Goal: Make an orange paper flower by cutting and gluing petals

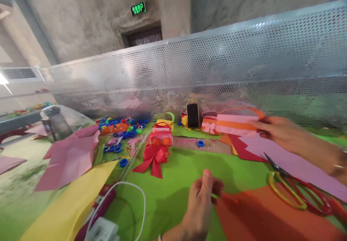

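Observation:
Far right, my right hand [282, 134] is closed on one end of a small pink-and-orange paper handbag [235, 124], thumb and fingers at its edge. The bag has an orange strip handle arching above it. Low in the middle, my left hand [200, 199] is held thumb up with loosely bent fingers and nothing visible in it. It hovers by the corner of an orange paper sheet [260, 212]. Left of it lies a red paper bow [155, 157] before several small paper bags. Scissors [292, 190] with yellow and red handles rest below my right hand.
A phone [192, 115] stands upright near the perforated metal screen [173, 67]. Blue tape rings [200, 143] and colourful small pieces lie to the left. A white cable [143, 194], charger [103, 230], yellow paper [73, 201], pink paper [70, 157] and a bottle [55, 123] occupy the left side.

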A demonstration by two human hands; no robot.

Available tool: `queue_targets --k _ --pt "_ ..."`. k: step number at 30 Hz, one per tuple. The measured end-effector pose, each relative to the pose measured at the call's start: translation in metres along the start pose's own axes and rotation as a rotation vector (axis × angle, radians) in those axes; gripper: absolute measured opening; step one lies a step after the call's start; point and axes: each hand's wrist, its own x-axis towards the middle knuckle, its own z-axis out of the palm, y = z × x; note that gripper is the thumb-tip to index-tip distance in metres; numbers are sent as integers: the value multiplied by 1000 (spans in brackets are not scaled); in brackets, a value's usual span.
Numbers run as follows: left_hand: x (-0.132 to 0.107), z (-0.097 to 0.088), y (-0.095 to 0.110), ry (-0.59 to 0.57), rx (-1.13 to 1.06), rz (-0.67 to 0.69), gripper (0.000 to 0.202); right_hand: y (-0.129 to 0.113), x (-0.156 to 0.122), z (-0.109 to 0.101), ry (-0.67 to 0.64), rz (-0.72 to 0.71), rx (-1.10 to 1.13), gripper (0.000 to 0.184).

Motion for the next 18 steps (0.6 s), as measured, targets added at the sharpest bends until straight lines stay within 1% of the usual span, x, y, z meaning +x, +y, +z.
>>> queue_targets --k 1,3,5,7,8,9,11,13,14,15,16,17,18 --pt "-1 0 0 -41 44 13 80 3 11 17 -56 53 -27 21" --pt "-1 -2 -1 -101 150 66 85 10 24 52 -130 107 -73 28" --pt "1 -4 -5 -103 252 126 81 19 29 81 -165 110 -116 31" --pt "4 -6 -11 -82 356 198 73 25 31 99 -176 74 -157 32" --pt "6 -8 -15 -73 402 248 69 25 31 103 -176 42 -178 32" --pt "8 -9 -18 -71 438 305 66 25 31 104 -173 3 -198 33" --pt "13 -11 -25 -90 493 410 60 17 28 98 -164 -98 -236 33" --pt "18 -14 -32 -111 540 488 48 3 12 85 -179 -224 -262 31" --pt "21 -15 -36 -128 556 512 43 -5 -2 77 -203 -298 -267 30" --pt "22 -15 -40 -150 556 514 43 -15 -20 69 -252 -378 -269 28" --pt "22 -16 -44 -173 524 477 45 -24 -43 63 -310 -460 -269 25" --pt "20 -16 -49 -200 471 412 47 -32 -69 57 -377 -543 -266 25" --pt "17 -17 -54 -231 407 317 45 -38 -96 54 -440 -623 -267 26"
